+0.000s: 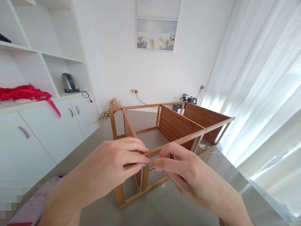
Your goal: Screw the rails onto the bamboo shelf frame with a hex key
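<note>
A wooden shelf unit (181, 125) lies on its side on the floor, its brown panels standing upright between light wooden rails. At its near rail, my right hand (185, 166) pinches one end of a small bent metal hex key (150, 168). My left hand (117, 157) is closed, thumb and fingers pressed together at the key's other end, beside the rail's corner. Whether a screw sits between those left fingertips is hidden. The fingertips of both hands are close together, with the key's bend showing between them.
A phone (35, 197) showing a timer lies at lower left. White cabinets (47, 131) line the left side, with a kettle (70, 83) and red ribbon (25, 92) in the shelves. Dried stalks (114, 103) stand by the wall. White curtains (256, 78) hang at right.
</note>
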Available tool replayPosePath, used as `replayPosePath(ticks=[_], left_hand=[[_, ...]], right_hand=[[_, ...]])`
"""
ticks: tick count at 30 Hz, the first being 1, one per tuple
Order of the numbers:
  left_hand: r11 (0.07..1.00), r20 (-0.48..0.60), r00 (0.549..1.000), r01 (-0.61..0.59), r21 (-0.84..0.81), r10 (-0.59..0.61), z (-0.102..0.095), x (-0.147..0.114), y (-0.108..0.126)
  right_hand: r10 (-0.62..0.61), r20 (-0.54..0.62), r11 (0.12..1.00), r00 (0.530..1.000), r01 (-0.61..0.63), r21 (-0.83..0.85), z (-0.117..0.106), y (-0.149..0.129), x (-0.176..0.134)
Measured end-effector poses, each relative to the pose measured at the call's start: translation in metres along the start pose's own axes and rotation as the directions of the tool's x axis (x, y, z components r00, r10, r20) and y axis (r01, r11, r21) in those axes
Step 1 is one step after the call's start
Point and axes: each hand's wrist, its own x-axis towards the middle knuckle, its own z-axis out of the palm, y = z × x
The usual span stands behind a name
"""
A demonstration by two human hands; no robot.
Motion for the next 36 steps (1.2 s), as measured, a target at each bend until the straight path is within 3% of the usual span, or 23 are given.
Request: replayPosePath(ticks=[4, 36], left_hand=[[1.000, -0.002, 1.000, 0.002, 0.000, -0.002, 0.0005, 0.0007, -0.0006], [1.000, 0.004, 1.000, -0.002, 0.006, 0.002, 0.0001, -0.0010, -0.0001]], right_hand=[[-0.016, 0.001, 0.998, 1.000, 0.016, -0.056, -0.0014, -0.0033, 0.0005], [0.003, 0.010, 1.000, 1.000, -0.003, 0.025, 0.0003, 0.0002, 0.0010]])
